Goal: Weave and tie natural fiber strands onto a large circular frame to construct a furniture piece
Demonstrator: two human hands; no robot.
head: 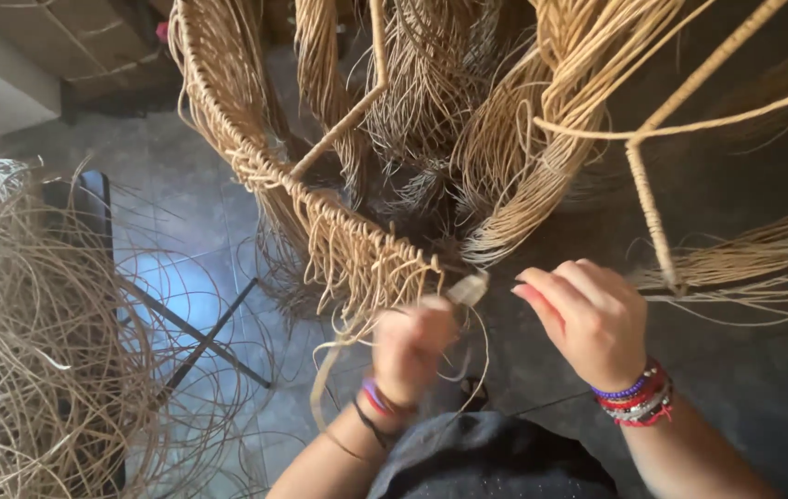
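A wicker frame (320,199) wrapped in tan cane is seen in the middle of the view, its bound rim running as a long diagonal from far left down to near centre, where it ends just beyond the hands. The left hand (412,346) is blurred, but appears to be closed around a flat strip of cane (470,288) whose free end points up and right, just beside the rim's near end. The right hand (588,319) is held slightly to the right of that strip, loosely curled, fingers bent toward it; whether anything is pinched there cannot be told. The left hand is the nearer to the rim. Loose cane (34,351) is heaped at the left.
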